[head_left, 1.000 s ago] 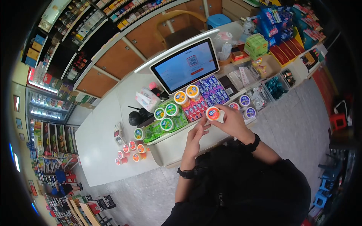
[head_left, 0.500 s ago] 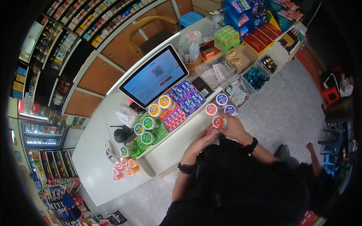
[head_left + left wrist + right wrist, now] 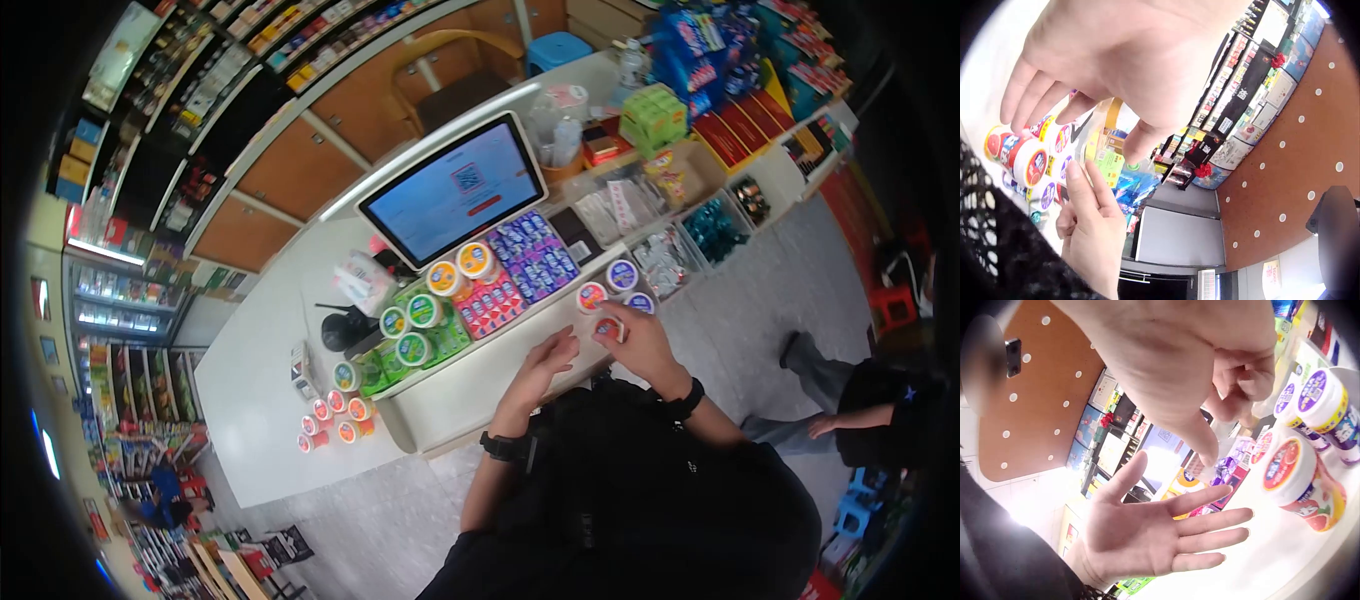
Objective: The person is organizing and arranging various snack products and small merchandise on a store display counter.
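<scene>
A small white-lidded tub with a red label and grapefruit pictures (image 3: 1300, 484) stands upright on the counter at the right. Right beside it is my right hand (image 3: 648, 352), thumb apart and the other fingers loosely bent, with a gap to the tub in the right wrist view. My left hand (image 3: 538, 372) hovers over the counter's front edge, palm up and fingers spread, holding nothing. Behind the red tub stand a pink-lidded tub (image 3: 591, 296) and two purple-lidded tubs (image 3: 621, 274).
Green-lidded tubs (image 3: 424, 310) and orange-lidded tubs (image 3: 477, 260) stand on stacked gum packs by a screen (image 3: 455, 187). Several smaller tubs (image 3: 349, 431) are grouped at the counter's left end. Bins of packets (image 3: 715, 232) line the right side. A person (image 3: 880, 410) is at the right.
My right hand carried the red-labelled tub rightward to the other tubs and let go of it. The left hand came away from the tub and opened out. A person came into view at the right.
</scene>
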The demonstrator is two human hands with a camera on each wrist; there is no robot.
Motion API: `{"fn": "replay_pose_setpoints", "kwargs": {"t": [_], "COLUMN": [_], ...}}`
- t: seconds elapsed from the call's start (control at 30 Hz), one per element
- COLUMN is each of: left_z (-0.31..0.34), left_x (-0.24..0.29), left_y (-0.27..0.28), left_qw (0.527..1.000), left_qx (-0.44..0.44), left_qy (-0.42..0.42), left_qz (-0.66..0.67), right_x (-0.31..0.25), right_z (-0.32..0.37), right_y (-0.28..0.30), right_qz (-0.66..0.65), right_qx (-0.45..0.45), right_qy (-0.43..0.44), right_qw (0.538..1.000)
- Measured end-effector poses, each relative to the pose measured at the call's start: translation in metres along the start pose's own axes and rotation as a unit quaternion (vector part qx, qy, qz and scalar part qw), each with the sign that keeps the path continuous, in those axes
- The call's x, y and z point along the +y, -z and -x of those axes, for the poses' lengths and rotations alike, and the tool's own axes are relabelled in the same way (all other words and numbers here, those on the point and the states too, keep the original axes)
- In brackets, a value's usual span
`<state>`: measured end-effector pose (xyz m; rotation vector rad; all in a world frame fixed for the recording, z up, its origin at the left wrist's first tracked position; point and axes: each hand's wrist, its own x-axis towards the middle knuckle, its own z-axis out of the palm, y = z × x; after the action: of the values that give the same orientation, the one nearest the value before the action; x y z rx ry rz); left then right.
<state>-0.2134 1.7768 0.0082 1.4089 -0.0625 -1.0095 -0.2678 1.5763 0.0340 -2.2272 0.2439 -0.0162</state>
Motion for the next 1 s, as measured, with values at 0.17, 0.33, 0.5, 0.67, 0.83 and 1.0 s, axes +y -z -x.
{"fn": "replay_pose_setpoints", "kwargs": {"t": [0.17,0.33,0.5,0.67,0.83,1.0], "left_z": [0.015,0.026,0.036,0.045,0.042,0.038], "left_x": [0.012,0.007,0.003,0.004,0.001,0.015], "left_y": [0.021,0.04,0.052,0.061,0.064,0.052], "left_qw": [0.996,0.988,0.98,0.974,0.968,0.955], "left_qx": [0.066,0.116,0.149,0.163,0.172,0.211], "left_qy": [-0.05,-0.079,-0.086,-0.085,-0.108,-0.167], "left_qz": [0.025,0.061,0.098,0.134,0.145,0.127], "right_x": [-0.032,-0.068,-0.098,-0.103,-0.104,-0.098], "right_z": [-0.036,-0.081,-0.121,-0.142,-0.137,-0.107], "right_y": [-0.004,-0.035,-0.071,-0.099,-0.094,-0.083], "right_qz": [0.006,-0.033,-0.054,-0.063,-0.038,-0.064], "right_qx": [-0.003,-0.006,-0.007,-0.002,0.029,0.031], "right_qy": [0.029,0.112,0.132,0.129,0.183,0.169], "right_qw": [1.0,0.993,0.99,0.99,0.982,0.983]}}
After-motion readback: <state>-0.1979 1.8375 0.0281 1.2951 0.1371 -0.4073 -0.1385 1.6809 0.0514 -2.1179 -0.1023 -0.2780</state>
